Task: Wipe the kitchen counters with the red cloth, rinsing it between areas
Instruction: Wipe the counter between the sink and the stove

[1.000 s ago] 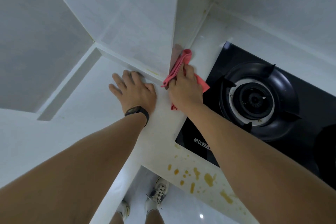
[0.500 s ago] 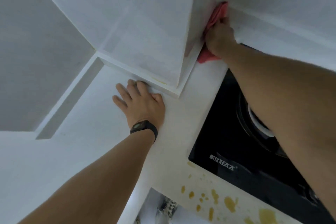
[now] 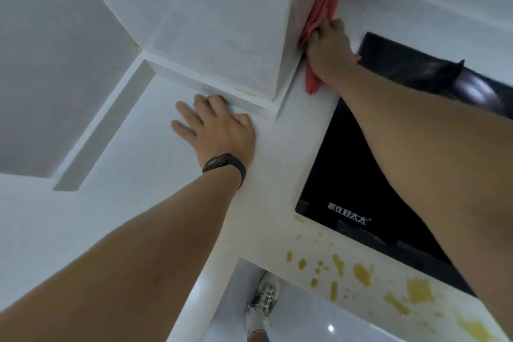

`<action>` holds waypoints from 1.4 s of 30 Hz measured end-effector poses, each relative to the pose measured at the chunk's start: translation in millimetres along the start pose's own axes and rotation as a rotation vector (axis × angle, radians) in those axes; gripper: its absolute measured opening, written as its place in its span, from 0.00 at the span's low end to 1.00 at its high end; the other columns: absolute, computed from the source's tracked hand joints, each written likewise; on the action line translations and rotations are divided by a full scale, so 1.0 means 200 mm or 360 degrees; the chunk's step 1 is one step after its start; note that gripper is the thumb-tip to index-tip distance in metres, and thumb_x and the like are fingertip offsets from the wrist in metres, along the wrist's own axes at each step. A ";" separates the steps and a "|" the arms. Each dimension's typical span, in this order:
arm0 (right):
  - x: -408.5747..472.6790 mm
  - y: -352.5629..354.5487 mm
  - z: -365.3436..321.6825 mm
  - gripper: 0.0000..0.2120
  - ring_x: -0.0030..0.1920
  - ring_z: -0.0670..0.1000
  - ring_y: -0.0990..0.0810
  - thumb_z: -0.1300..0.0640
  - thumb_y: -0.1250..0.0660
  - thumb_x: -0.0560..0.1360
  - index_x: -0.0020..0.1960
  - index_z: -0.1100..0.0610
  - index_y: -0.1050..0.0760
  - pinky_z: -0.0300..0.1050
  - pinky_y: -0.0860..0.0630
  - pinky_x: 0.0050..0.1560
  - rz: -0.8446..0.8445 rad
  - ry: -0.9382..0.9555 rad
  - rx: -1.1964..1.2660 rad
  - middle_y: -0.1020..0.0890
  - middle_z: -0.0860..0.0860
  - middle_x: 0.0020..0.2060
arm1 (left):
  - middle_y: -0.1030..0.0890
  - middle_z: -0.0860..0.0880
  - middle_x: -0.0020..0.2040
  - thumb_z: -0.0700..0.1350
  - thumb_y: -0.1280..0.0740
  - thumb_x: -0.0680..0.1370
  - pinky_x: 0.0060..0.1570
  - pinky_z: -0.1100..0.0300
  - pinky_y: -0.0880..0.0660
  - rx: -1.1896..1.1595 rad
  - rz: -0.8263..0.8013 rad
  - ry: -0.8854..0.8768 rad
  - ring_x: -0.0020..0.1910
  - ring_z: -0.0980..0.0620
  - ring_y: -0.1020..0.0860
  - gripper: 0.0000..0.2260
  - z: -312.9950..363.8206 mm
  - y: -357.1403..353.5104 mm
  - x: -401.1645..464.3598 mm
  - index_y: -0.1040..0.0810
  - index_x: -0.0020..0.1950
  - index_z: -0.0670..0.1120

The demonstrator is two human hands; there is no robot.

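Head view: right hand [image 3: 329, 46] grips red cloth [image 3: 319, 22] in the back corner beside the hob [image 3: 349, 164] — pressed against the wall. Left hand [image 3: 219, 128] lies flat, fingers straight, on the white surface [image 3: 144, 147]. Yellow stains [image 3: 361, 273] near the front edge.

This is a home kitchen. A white stone counter [image 3: 277, 183] runs through the middle of the frame, with a black glass gas hob [image 3: 349, 175] set into it at the right and white tiled walls [image 3: 208, 16] rising along the top. Yellow-brown spills [image 3: 361, 273] spot the counter's front edge at lower right, and a glossy tiled floor [image 3: 299, 319] shows at bottom centre.
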State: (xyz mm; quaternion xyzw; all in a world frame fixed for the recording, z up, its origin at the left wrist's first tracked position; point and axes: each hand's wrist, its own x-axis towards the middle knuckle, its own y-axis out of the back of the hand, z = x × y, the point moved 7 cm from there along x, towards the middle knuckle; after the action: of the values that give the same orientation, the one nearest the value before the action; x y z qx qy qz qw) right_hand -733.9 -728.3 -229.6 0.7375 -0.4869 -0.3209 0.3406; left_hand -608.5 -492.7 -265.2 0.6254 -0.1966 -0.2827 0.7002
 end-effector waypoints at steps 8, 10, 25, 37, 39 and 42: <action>-0.74 -0.18 -0.07 0.23 0.54 0.55 0.20 0.48 0.45 0.78 0.71 0.49 0.28 0.55 0.22 0.58 -0.0145 -0.0011 0.0377 0.26 0.55 0.59 | 0.32 0.41 0.72 0.57 0.50 0.80 0.69 0.34 0.38 0.0084 -0.0166 -0.0182 0.75 0.31 0.39 0.27 -0.05 0.05 -0.03 0.34 0.73 0.43; -0.86 -0.21 -0.09 0.14 0.46 0.56 0.17 0.50 0.42 0.75 0.55 0.51 0.22 0.60 0.19 0.51 -0.0101 -0.0045 0.0606 0.22 0.57 0.52 | 0.30 0.43 0.65 0.61 0.48 0.79 0.57 0.43 0.32 0.0161 -0.0194 -0.0384 0.66 0.37 0.32 0.27 -0.11 0.12 0.03 0.32 0.71 0.46; -0.96 -0.38 -0.39 0.22 0.59 0.58 0.21 0.50 0.43 0.84 0.76 0.54 0.31 0.54 0.23 0.52 0.0234 0.0071 -0.0199 0.26 0.53 0.68 | 0.80 0.45 0.77 0.83 0.33 0.59 0.76 0.32 0.66 0.0085 -0.1123 -0.0355 0.76 0.37 0.77 0.68 -0.56 0.08 0.06 0.78 0.78 0.57; -0.86 -0.46 -0.64 0.26 0.58 0.63 0.19 0.51 0.40 0.83 0.80 0.52 0.38 0.56 0.23 0.51 -0.0080 0.0375 -0.0629 0.26 0.54 0.71 | 0.81 0.44 0.76 0.85 0.37 0.57 0.76 0.31 0.66 0.0165 -0.1180 -0.0346 0.76 0.35 0.77 0.69 -0.55 0.09 0.06 0.79 0.76 0.57; -0.89 -0.38 -0.52 0.26 0.58 0.65 0.19 0.46 0.42 0.83 0.80 0.50 0.39 0.57 0.23 0.51 -0.0125 0.0373 -0.0661 0.24 0.54 0.70 | 0.80 0.44 0.77 0.84 0.36 0.59 0.76 0.31 0.66 0.0140 -0.1177 -0.0350 0.76 0.35 0.77 0.68 -0.56 0.10 0.06 0.79 0.77 0.57; -0.97 -0.25 -0.32 0.25 0.52 0.66 0.18 0.43 0.50 0.84 0.80 0.46 0.42 0.58 0.22 0.48 -0.0098 0.0290 -0.0676 0.21 0.54 0.65 | 0.79 0.44 0.77 0.84 0.35 0.59 0.76 0.31 0.66 0.0124 -0.1177 -0.0361 0.77 0.35 0.76 0.68 -0.55 0.12 0.05 0.78 0.77 0.57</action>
State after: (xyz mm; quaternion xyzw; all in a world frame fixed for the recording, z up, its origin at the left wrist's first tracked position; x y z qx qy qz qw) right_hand -719.8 -520.6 -206.8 0.6897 -0.3529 -0.3585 0.5208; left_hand -527.4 -414.0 -258.7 0.6450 -0.0447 -0.5757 0.5005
